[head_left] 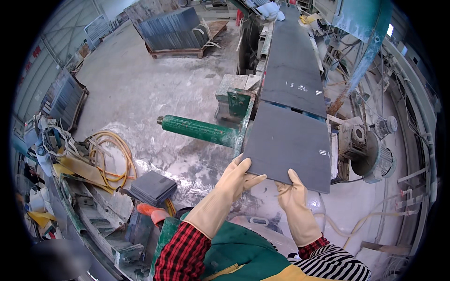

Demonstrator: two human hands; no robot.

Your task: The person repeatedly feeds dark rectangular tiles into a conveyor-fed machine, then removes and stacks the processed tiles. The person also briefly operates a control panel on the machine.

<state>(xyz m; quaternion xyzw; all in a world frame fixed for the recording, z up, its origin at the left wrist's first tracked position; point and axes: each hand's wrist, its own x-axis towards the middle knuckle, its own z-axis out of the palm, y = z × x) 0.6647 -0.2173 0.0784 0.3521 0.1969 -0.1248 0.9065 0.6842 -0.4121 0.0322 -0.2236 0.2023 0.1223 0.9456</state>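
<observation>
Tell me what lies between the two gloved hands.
In the head view, only the near edge of the dark stone slab spans between the left hand and right hand.

The slab (288, 143) is dark grey. Both gloves, left (236, 180) and right (293, 196), are pale cream. The sleeve (180, 253) is red-black checked, the apron (243, 255) green and yellow. At left, the roller (199, 130) is green, the hose (112, 161) yellow.

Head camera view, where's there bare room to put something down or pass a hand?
Bare patch: the grey floor between the green roller, the pallet of slabs and the yellow hose coil. Crowded: the line, filled by the dark slab that the left hand and right hand grip, motors right, clutter left.
</observation>
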